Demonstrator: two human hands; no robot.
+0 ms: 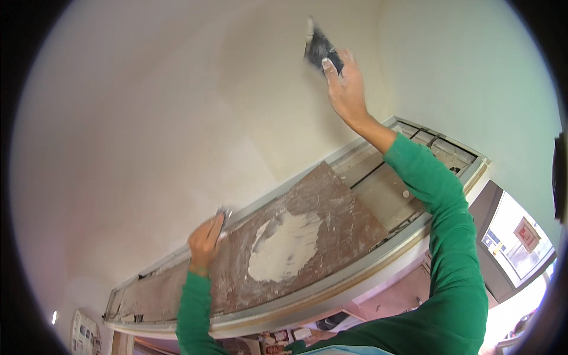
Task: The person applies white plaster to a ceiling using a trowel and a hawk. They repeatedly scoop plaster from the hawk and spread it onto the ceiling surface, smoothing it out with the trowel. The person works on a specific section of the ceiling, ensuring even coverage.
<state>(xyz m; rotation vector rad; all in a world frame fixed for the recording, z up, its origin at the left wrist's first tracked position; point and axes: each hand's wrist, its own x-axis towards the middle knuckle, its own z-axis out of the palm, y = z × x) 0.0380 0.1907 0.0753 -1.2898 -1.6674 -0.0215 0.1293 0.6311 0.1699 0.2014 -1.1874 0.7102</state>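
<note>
High on the pale wall (236, 89), my right hand (348, 89) grips a dark putty knife (321, 48) with whitish putty along its edge. Motion blurs the blade; whether it touches the wall I cannot tell. Lower and to the left, my left hand (204, 241) is closed around a small scraper (223, 214), mostly hidden by the fingers. Beside that hand, a smeared brown board (361, 222) lies over the framed ledge. A broad pile of off-white putty (284, 248) is spread on the board, streaked toward its right side.
The long ledge has a raised metal frame (331, 290) along its near edge. At the far right end, dark bars (420, 133) cross an uncovered section. A greenish wall (473, 71) meets the pale wall in a corner. Below stand shelves with assorted items (284, 340).
</note>
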